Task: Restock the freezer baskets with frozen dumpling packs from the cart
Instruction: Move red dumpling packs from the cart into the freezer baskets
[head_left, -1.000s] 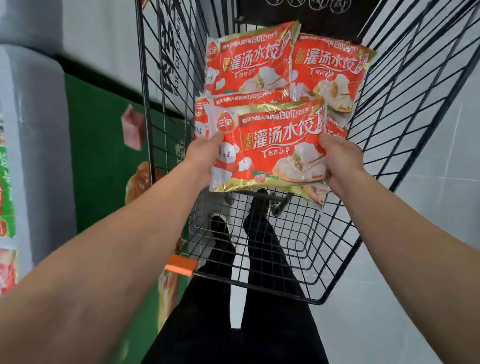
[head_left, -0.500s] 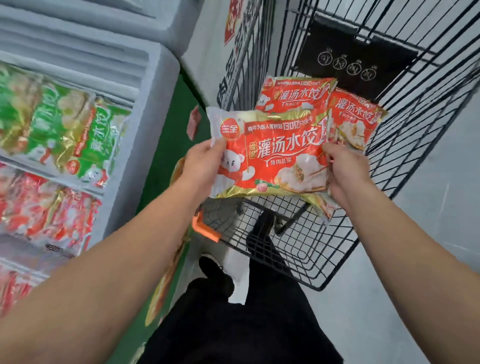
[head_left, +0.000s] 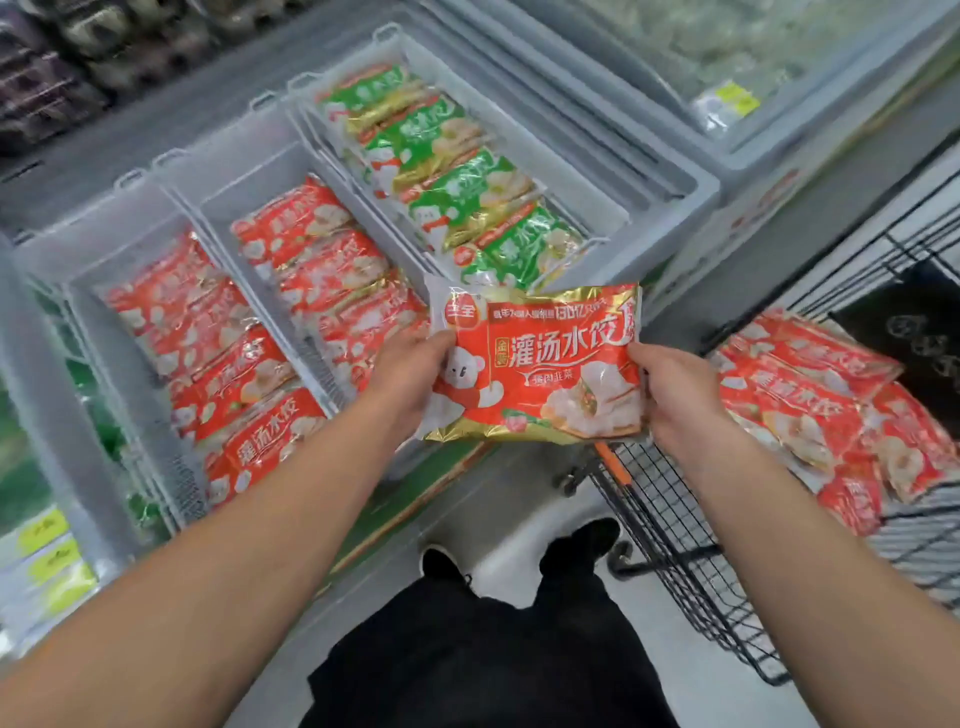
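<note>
I hold one glossy red-and-gold plastic dumpling pack over the freezer's front edge.

From the left: white slatted plastic freezer baskets filled with crinkly red packs; my left hand and right hand grip the pack's side edges; then the black wire cart.

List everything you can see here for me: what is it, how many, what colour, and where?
held dumpling pack: one, red and gold, between both hands at centre
freezer baskets: three, white, side by side in the chest freezer
red packs: two rows, in the left and middle baskets
green packs: one row, in the right basket
cart: one, black wire, at right
cart packs: several, red, piled in the cart
left hand: grips the pack's left edge
right hand: grips its right edge
</note>
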